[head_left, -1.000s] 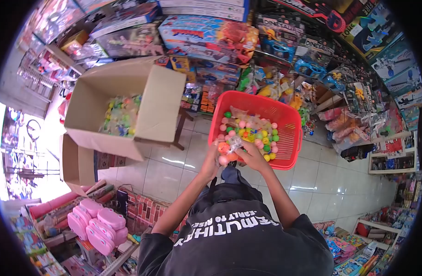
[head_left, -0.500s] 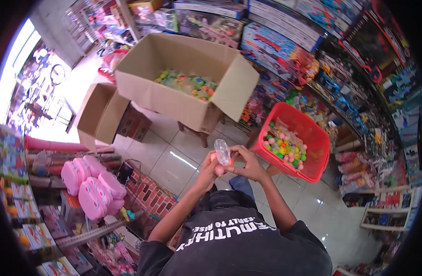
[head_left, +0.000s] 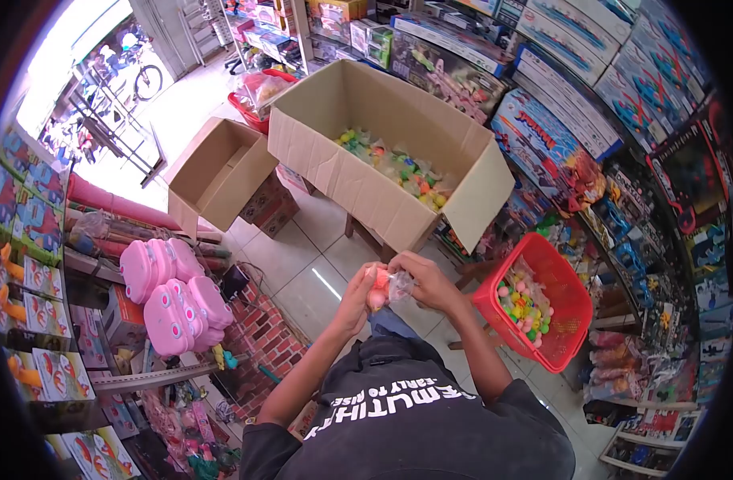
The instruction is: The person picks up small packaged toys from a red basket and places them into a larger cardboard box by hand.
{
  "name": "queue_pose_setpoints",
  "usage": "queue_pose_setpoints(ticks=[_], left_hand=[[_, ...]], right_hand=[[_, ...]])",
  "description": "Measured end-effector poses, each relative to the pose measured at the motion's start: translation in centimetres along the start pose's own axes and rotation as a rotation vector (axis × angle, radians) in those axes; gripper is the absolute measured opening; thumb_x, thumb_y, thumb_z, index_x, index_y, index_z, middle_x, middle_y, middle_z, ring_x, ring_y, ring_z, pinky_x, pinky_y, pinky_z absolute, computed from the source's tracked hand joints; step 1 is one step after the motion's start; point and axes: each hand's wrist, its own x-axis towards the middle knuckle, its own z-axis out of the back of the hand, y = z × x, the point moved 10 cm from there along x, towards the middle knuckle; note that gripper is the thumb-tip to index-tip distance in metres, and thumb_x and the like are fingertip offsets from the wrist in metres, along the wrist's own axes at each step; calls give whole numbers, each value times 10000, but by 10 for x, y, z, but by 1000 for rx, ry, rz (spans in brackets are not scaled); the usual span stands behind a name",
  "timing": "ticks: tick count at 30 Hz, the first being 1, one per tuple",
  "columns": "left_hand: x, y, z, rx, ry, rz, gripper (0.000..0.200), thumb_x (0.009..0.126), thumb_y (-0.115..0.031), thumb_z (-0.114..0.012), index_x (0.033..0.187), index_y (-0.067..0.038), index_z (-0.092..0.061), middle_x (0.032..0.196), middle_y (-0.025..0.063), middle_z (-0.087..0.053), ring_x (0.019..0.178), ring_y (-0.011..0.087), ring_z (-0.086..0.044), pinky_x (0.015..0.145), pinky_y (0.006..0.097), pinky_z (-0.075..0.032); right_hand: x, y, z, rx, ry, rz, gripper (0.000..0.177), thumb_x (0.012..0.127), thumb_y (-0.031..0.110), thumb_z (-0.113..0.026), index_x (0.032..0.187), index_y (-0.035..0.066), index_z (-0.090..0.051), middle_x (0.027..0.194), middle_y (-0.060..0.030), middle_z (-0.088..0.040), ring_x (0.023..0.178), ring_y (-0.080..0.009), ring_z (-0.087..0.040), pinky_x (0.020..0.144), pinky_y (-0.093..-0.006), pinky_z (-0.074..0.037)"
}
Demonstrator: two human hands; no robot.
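Note:
In the head view, my left hand is closed around a small orange-pink toy with a rounded lower part. My right hand pinches a crumpled clear plastic bag right beside the toy. Both hands are close together in front of my chest, and the fingers partly cover what they hold. To the right of my right hand stands a red plastic basket with small pink, green and yellow toys in it. Beyond the hands, a large open cardboard box holds colourful bagged toys.
A smaller open cardboard box stands left of the large one. Pink cases are stacked on the left shelf. Boxed toys line the back and right. A bright doorway with a bicycle is at upper left.
The view has shifted, so the boxes and basket appear lower and further right. The clear bag, upright above the toy before, is now crumpled in my right fingers beside it.

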Motion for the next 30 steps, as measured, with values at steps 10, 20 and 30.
queue_pose_setpoints(ticks=[10, 20, 30], left_hand=[[81, -100, 11, 94, 54, 15, 355, 952, -320, -365, 1122, -29, -476, 1015, 63, -555, 866, 109, -557, 656, 223, -488], [174, -190, 19, 520, 227, -62, 251, 912, -194, -453, 1060, -9, -536, 1117, 94, -528, 1101, 181, -460, 967, 310, -324], [256, -241, 24, 652, 126, -130, 236, 889, -135, -460, 1079, -11, -528, 1064, 70, -554, 1009, 130, -499, 885, 250, -368]], right_hand=[[92, -59, 32, 408, -121, -69, 252, 719, 23, -487, 970, -5, -492, 913, -97, -544, 879, -212, -540, 799, -301, -411], [134, -126, 111, 415, -256, -246, 325, 745, 69, -536, 1056, -12, -488, 980, -84, -530, 919, -179, -510, 830, -307, -401], [147, -155, 138, 500, -401, -413, 265, 832, 78, -540, 1084, 14, -492, 1031, -55, -517, 898, -132, -499, 841, -272, -391]])
